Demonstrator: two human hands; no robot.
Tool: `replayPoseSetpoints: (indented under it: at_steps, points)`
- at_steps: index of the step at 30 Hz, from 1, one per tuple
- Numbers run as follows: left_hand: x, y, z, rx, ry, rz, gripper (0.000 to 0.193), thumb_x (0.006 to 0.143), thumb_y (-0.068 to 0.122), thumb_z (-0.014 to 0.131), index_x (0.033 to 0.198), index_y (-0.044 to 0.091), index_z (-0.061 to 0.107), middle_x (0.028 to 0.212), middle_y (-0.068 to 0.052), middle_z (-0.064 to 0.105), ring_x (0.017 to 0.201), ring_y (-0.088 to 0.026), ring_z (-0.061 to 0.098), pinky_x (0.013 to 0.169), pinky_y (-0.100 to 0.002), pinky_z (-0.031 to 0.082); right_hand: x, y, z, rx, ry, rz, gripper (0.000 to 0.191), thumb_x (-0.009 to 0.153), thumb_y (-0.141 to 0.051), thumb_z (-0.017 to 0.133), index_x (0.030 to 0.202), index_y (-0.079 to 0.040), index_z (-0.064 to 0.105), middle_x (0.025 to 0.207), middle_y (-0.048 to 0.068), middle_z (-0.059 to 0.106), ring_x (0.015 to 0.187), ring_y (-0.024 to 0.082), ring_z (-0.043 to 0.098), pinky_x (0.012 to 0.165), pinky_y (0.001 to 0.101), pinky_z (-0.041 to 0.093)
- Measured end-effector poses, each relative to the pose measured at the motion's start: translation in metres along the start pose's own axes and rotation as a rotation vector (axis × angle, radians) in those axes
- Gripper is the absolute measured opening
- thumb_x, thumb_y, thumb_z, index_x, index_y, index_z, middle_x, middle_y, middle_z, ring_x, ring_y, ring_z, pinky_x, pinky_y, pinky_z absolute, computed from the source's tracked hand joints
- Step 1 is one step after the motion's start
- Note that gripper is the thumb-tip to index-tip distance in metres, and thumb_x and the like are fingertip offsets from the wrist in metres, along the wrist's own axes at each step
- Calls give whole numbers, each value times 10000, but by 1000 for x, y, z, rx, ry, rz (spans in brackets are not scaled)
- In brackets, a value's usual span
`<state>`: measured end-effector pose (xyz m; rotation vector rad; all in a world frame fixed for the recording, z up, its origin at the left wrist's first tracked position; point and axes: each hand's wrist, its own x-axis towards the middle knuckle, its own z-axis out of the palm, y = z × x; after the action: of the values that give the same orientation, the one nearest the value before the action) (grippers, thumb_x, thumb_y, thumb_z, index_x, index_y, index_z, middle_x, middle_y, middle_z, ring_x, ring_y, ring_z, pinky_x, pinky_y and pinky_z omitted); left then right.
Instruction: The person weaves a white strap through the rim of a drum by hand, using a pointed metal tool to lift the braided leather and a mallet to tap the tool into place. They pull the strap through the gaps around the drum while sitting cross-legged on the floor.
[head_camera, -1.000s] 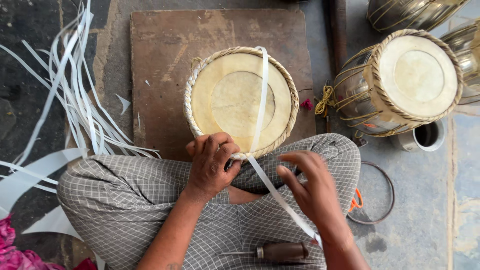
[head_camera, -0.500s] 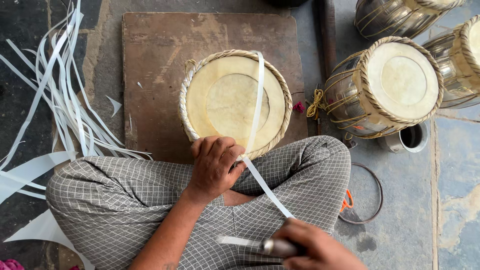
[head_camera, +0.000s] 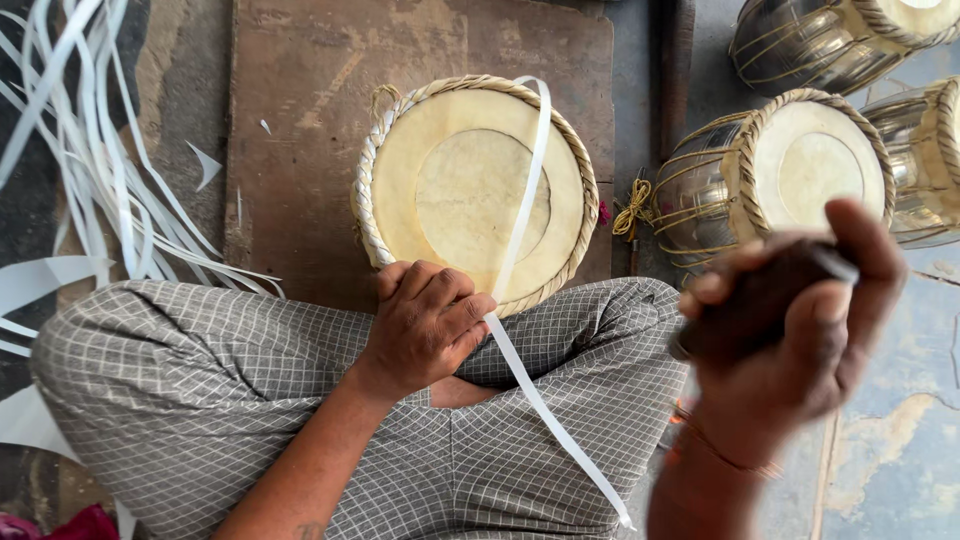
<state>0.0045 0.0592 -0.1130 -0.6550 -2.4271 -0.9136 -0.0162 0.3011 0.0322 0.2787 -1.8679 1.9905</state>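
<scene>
A round drum head (head_camera: 470, 190) with a woven rim lies on a wooden board (head_camera: 300, 130) in front of my crossed legs. A white strap (head_camera: 520, 250) runs across the drum head and down over my lap. My left hand (head_camera: 425, 325) rests at the drum's near rim, fingers curled over the strap. Raised close to the camera at the right and blurred, my right hand (head_camera: 790, 310) grips a dark-handled tool (head_camera: 760, 300).
Several metal-bodied drums (head_camera: 780, 175) with laced rims stand at the right. A bundle of loose white strips (head_camera: 90, 180) lies on the floor at the left. A dark rod (head_camera: 672, 60) lies beside the board.
My right hand let go of the strap, took the dark-handled tool from my lap and lifted it up towards the camera at the right. My left hand stayed at the drum's rim.
</scene>
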Motion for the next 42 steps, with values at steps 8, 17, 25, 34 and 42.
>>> replayPoseSetpoints:
  at_steps: [8, 17, 25, 34, 42]
  points:
    - [-4, -5, 2, -17, -3, 6, 237, 917, 313, 786, 1073, 210, 641, 1014, 58, 576, 1027, -154, 545, 988, -393, 309, 6, 66, 73, 105, -7, -95, 416, 1215, -421, 606, 1399, -77, 462, 935, 87, 545, 687, 157, 559, 603, 303, 469]
    - [-5, -2, 3, 17, 36, 8, 565, 910, 767, 618, 1014, 213, 597, 953, 64, 557, 944, -141, 533, 937, -376, 322, 31, 56, 99, 40, -262, 59, 313, 1110, -320, 619, 1252, -61, 514, 792, 77, 551, 526, 85, 545, 481, 244, 417]
    - [-1, -1, -2, 33, 29, -11, 570, 921, 738, 588, 1108, 201, 621, 993, 35, 583, 971, -158, 549, 950, -382, 323, 42, 65, 158, -899, -612, -270, 408, 1018, -9, 712, 1383, -67, 539, 1137, 120, 544, 876, 220, 607, 773, 347, 503]
    - [-2, 1, -3, -63, 25, -44, 454, 951, 634, 621, 974, 181, 642, 946, 40, 592, 977, -146, 574, 950, -378, 319, -30, -21, 19, -775, -371, -36, 463, 927, -71, 788, 1270, -110, 480, 1229, 119, 552, 1015, 205, 709, 829, 312, 626]
    - [1, 3, -4, -109, 43, -48, 362, 858, 493, 746, 948, 151, 665, 938, 18, 584, 966, -177, 561, 942, -399, 313, -43, -46, -23, -1269, -712, 23, 473, 835, -254, 782, 1295, -268, 672, 1042, 29, 768, 922, 159, 775, 745, 313, 638]
